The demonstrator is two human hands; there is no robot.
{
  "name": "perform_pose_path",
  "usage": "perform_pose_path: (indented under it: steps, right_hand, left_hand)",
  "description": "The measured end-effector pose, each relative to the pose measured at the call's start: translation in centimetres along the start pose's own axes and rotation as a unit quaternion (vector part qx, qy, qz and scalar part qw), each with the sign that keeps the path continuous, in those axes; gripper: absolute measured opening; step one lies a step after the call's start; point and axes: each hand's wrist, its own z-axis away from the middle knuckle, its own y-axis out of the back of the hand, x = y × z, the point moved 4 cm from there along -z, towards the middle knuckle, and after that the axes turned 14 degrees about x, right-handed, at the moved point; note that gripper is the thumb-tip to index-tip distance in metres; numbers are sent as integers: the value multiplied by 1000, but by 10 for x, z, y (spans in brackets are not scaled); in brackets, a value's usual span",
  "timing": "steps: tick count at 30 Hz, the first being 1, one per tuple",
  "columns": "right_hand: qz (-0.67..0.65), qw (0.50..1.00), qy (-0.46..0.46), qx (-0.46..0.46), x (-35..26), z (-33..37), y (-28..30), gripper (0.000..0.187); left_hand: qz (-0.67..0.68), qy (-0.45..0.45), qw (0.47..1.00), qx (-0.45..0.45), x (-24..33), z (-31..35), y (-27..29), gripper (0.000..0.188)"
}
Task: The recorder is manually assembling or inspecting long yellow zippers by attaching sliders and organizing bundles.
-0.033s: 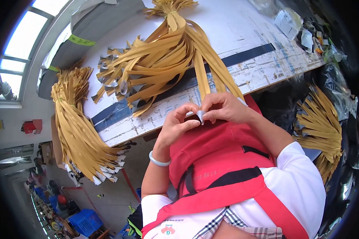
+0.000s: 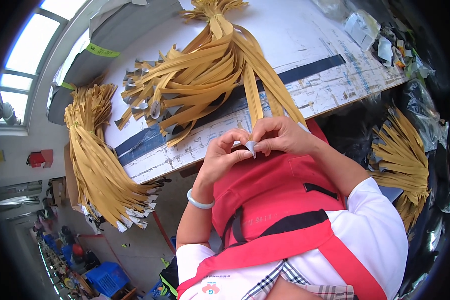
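At the table's front edge, both hands pinch the grey end tab [image 2: 251, 147] of a yellow zipper strip [image 2: 253, 97]. The fingers of my left hand [image 2: 224, 155] curl, with thumb and forefinger closed on the tab's left side. My right hand [image 2: 285, 136] grips from the other side, thumb and forefinger pressed together. The strip runs up from my fingers to a tied bundle of yellow zipper strips [image 2: 200, 75] lying on the table. Many of the bundle's grey-tipped ends fan out to the left. Another strip [image 2: 277, 85] trails down behind my right hand.
The worn white table [image 2: 330, 90] carries a dark blue band [image 2: 310, 69]. A second tied bundle [image 2: 92, 155] hangs over its left edge; another pile of strips [image 2: 402, 165] lies at right. Plastic wrapping [image 2: 362, 30] sits at the far right. A blue crate [image 2: 107, 279] stands lower left.
My left thumb has shifted slightly and the grey tab is tilted a little differently between my fingertips. The bundles have not moved.
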Motion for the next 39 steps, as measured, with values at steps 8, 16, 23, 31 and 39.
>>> perform_pose_path:
  steps: [8,16,23,31,39]
  right_hand:
    - [221,947,178,152,-4,-5,-7,12]
    - [271,873,348,209,0,2,-5,11]
    - [87,975,111,170,9,2,4,10]
    - [17,992,-3,127,19,0,20,16]
    - [292,926,8,240,29,57,83,15]
  left_hand:
    - [-30,-31,975,219,1,4,-12,15]
    - [-84,-39,952,291,8,2,-21,21]
    - [-181,-106,968,135,-2,6,-1,17]
    - [-334,-223,888,224,28,20,-15,14]
    - [-213,-199,812,506,67,60,113,21]
